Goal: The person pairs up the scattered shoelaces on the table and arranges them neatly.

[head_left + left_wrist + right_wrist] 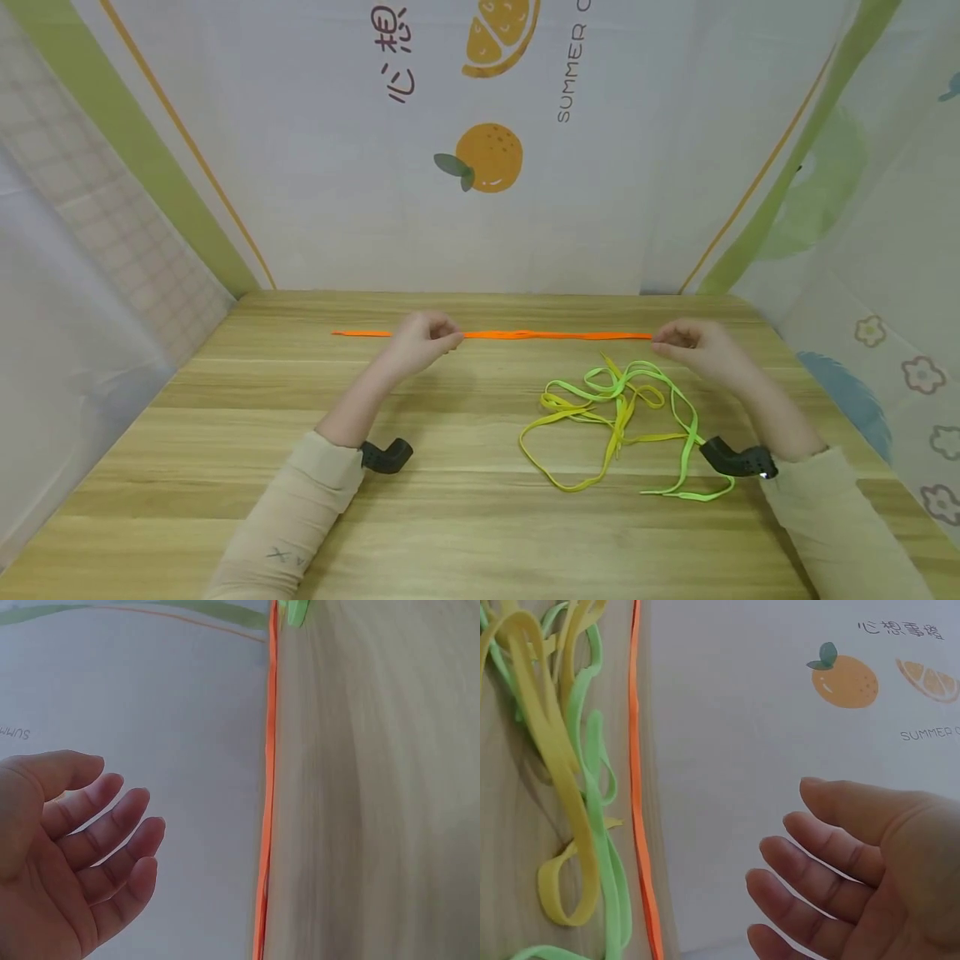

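A flat orange shoelace [555, 335] lies stretched straight from left to right along the far part of the wooden table. My left hand [426, 340] hovers by its left part, a short stretch of lace showing beyond the hand. Near the lace's right end is my right hand [693, 346]. Loosely curved fingers [112, 832] with nothing between them show in the left wrist view. Similarly, the right wrist view has thumb and fingers [802, 862] apart and bare, with the orange lace off to the side.
Tangled yellow shoelace [573, 487] and light green shoelace [705, 497] lie in loops on the right half of the table [450, 533], nearer me than the orange one. A white cloth printed with an orange fruit [491, 158] hangs behind the table's far edge.
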### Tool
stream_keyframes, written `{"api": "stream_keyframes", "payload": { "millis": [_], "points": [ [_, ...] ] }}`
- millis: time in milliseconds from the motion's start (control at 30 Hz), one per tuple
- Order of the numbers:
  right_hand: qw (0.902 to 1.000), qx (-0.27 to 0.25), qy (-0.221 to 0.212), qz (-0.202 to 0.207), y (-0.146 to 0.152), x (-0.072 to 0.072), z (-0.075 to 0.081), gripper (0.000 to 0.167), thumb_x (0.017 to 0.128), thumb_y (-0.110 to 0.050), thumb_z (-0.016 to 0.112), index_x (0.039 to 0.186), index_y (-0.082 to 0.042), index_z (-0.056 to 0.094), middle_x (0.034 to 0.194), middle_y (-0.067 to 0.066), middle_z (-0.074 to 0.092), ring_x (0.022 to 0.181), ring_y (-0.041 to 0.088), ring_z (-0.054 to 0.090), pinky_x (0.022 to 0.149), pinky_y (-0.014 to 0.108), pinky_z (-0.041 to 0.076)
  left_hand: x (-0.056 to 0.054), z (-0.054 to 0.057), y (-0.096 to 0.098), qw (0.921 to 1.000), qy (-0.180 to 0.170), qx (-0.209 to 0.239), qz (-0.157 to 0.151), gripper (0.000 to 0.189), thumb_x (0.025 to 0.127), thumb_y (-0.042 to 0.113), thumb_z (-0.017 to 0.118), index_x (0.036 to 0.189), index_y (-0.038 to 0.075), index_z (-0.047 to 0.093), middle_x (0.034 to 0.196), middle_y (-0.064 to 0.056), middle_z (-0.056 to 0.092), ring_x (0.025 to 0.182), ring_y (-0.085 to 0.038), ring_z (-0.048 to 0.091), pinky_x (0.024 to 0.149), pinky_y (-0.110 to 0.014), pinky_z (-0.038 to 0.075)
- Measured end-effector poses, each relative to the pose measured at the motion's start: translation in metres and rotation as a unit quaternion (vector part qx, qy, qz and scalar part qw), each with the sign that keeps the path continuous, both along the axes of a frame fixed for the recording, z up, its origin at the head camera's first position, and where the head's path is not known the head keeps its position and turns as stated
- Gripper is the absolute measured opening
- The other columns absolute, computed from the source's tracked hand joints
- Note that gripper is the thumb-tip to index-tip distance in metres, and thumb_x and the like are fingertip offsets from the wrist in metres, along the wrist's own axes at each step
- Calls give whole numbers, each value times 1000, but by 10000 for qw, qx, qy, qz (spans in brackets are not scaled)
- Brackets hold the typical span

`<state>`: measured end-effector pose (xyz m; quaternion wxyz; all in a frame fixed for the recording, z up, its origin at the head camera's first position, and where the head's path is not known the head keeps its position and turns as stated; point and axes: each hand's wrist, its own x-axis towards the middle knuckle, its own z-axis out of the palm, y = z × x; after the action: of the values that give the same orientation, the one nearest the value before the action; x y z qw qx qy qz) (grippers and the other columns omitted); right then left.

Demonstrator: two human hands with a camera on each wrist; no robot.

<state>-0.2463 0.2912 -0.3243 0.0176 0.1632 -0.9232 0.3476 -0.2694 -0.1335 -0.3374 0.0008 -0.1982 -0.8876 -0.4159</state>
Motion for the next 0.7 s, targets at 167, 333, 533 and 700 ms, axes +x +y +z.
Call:
{"api": "stream_keyframes", "payload": {
  "millis": [167, 333, 533, 700],
  "points": [
    [9997, 1, -188, 123, -5, 3, -4, 28, 95, -23, 62, 108, 1, 66, 95, 10, 64, 84, 23, 55, 67, 33, 45, -3, -4, 14, 9992, -244, 217, -239, 20, 96, 23, 60, 108, 9, 68, 98, -14, 67, 90, -34, 61, 70, -37, 50],
    [9994, 9, -270, 228, -9, 5, -8, 30, 95, -25, 63, 109, 1, 66, 91, 11, 63, 80, 26, 55, 63, 34, 45, -4, -5, 28, 9982, -263, 352, -403, 19, 96, 21, 60, 108, 9, 68, 94, -9, 68, 91, -34, 62, 70, -37, 51],
    [9977, -104, -456, 485, -12, 7, -16, 29, 93, -23, 65, 110, 1, 67, 89, 10, 63, 80, 23, 54, 65, 35, 46, -9, -8, 48, 9970, -354, 437, -525, 19, 95, 21, 61, 108, 10, 69, 91, 0, 69, 91, -30, 63, 71, -35, 51],
    [9964, -222, -505, 645, -14, 8, -24, 28, 91, -19, 67, 110, 1, 67, 89, 10, 64, 77, 22, 55, 65, 37, 48, -12, -14, 63, 9961, -446, 373, -668, 21, 96, 18, 60, 111, 6, 68, 96, -7, 70, 89, -27, 64, 73, -35, 52]
  ]
}}
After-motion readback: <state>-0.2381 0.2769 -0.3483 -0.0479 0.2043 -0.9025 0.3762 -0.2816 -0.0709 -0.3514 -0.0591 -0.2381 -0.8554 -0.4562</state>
